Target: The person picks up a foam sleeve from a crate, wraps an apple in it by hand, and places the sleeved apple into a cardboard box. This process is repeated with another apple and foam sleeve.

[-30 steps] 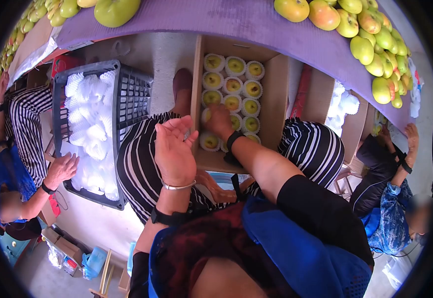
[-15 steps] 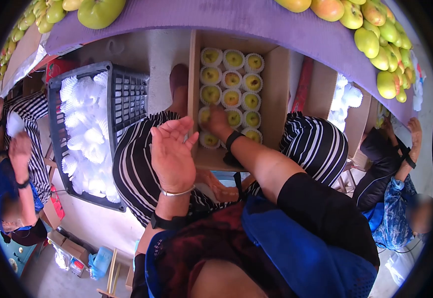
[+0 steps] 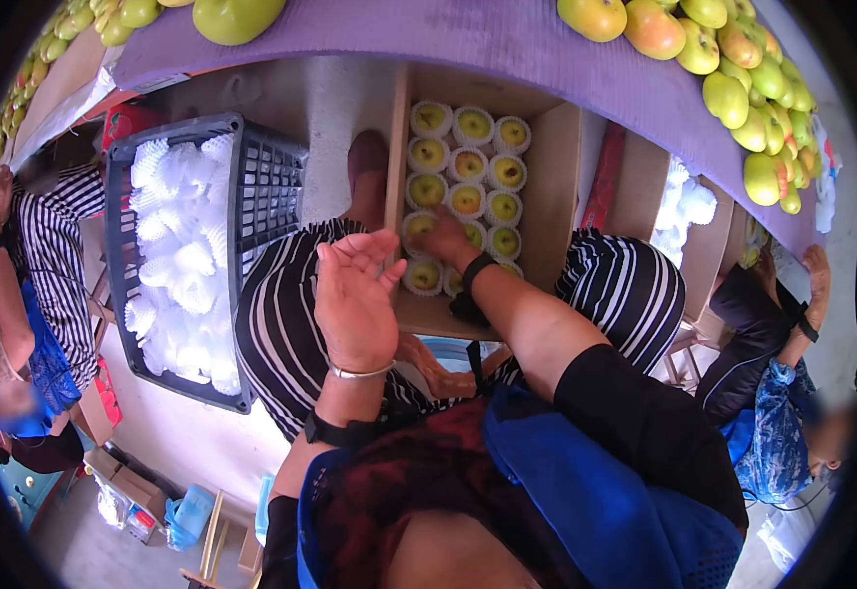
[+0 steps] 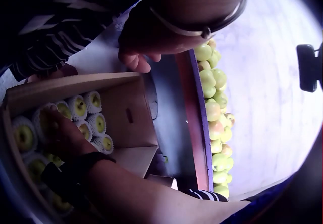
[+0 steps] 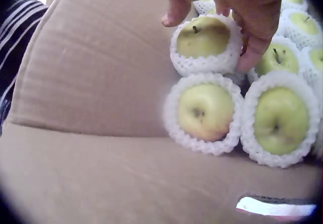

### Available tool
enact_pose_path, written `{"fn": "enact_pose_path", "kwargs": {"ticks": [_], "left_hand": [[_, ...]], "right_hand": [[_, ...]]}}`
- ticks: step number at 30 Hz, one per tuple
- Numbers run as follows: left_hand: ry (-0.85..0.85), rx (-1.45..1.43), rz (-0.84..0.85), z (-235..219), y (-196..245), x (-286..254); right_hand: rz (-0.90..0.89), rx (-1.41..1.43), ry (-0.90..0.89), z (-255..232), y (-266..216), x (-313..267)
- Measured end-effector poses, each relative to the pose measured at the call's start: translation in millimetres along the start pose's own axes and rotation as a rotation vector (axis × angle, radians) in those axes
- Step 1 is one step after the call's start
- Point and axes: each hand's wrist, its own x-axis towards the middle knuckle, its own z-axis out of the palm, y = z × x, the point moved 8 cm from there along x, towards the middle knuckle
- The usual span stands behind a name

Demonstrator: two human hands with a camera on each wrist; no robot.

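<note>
Two hands in view: right hand [image 3: 445,239] was down in the open brown cardboard box [image 3: 556,187], fingers curled round a yellow-green apple in white foam net [image 5: 204,41], seating it in the row by the box's L wall. Left hand [image 3: 353,299] hung apart, palm up, fingers relaxed, holding nothing, just short of the box's near edge. Step looked like placing fruit into a row; next move prob. calls for letting go & lifting straight up, since netted neighbours touched on both sides. Bare cardboard floor lay near side of right hand; black plastic crate of white foam nets [image 3: 188,245] sat well L of left hand.
</note>
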Motion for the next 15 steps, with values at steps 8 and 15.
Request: {"fn": "enact_pose_path", "kwargs": {"ticks": [8,15], "left_hand": [[0.02,-0.038,-0.021,-2,1,-2],[-0.01,-0.03,-0.014,10,-8,3]], "right_hand": [[-0.075,-0.121,-0.08,7,7,6],[-0.192,-0.238,-0.007,20,13,15]]}}
